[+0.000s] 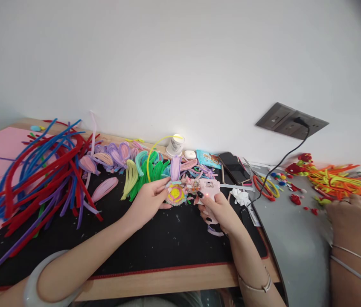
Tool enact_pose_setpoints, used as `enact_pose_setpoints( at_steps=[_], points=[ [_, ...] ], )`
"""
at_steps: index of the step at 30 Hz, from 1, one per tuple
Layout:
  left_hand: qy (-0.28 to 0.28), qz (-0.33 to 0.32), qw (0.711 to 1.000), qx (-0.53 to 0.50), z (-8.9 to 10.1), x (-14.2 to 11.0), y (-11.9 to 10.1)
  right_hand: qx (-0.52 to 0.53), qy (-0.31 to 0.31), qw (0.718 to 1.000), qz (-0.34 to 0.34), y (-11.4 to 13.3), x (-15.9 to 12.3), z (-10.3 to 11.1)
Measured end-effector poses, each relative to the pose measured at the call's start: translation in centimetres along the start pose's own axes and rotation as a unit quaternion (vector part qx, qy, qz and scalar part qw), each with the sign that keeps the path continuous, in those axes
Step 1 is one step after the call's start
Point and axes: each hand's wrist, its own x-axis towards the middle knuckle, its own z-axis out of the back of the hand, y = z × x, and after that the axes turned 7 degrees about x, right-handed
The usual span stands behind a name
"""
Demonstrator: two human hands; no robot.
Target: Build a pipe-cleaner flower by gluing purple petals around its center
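My left hand (150, 198) pinches a small round pipe-cleaner piece (176, 194), yellow and pink with a fuzzy rim, just above the black mat (155, 243). My right hand (217, 209) grips a pink glue gun (208, 189), a finger on its trigger, the nozzle pointing left at the piece. A black cord (279, 164) runs from the gun's side up to a wall socket (291, 121). Both hands are closed around what they hold.
Red, blue and purple pipe cleaners (42, 170) are heaped on the left, with pastel and green loops (142, 170) behind my hands. A phone (234, 167) and a white cup (176, 145) stand by the wall. Another person's hands (356, 217) work among orange pipe cleaners (337, 179) at right.
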Motion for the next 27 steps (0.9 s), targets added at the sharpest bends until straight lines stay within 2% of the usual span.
enact_pose_setpoints(
  at_steps=[16, 27],
  points=[
    [0.013, -0.006, 1.0, -0.011, 0.12, -0.1, -0.11, 0.003, -0.025, 1.0, -0.015, 0.44, -0.15, -0.1],
    [0.017, -0.009, 1.0, -0.013, 0.25, -0.03, 0.03, 0.032, -0.014, 0.999, -0.013, 0.39, -0.23, 0.51]
  ],
)
